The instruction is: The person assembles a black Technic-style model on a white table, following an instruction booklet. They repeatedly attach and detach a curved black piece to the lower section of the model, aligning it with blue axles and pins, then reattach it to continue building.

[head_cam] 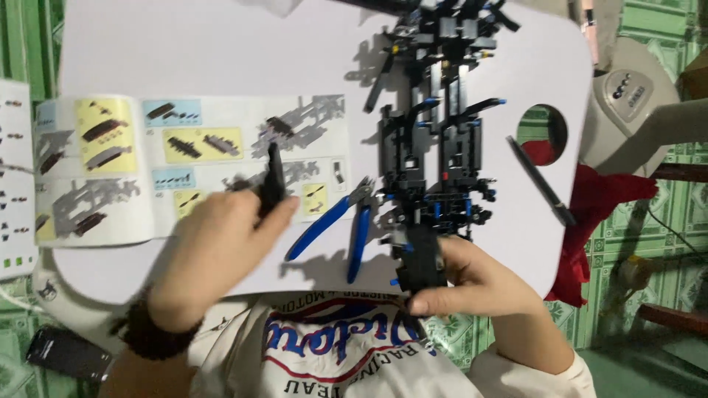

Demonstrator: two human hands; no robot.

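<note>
An open instruction booklet [192, 166] lies flat just beyond the left hand [214, 247], whose fingers overlap its near edge. Its white pages carry yellow and light-blue panels with grey and black part drawings. Further out past that hand's left lies another white printed sheet [16, 177] with small dark figures (partly cut off by the frame). Near the left wrist, lower down, lies a dark phone [68, 352], its screen black.

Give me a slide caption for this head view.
Left hand lifts a black piece over the instruction booklet; right hand grips the black brick chassis.
</note>
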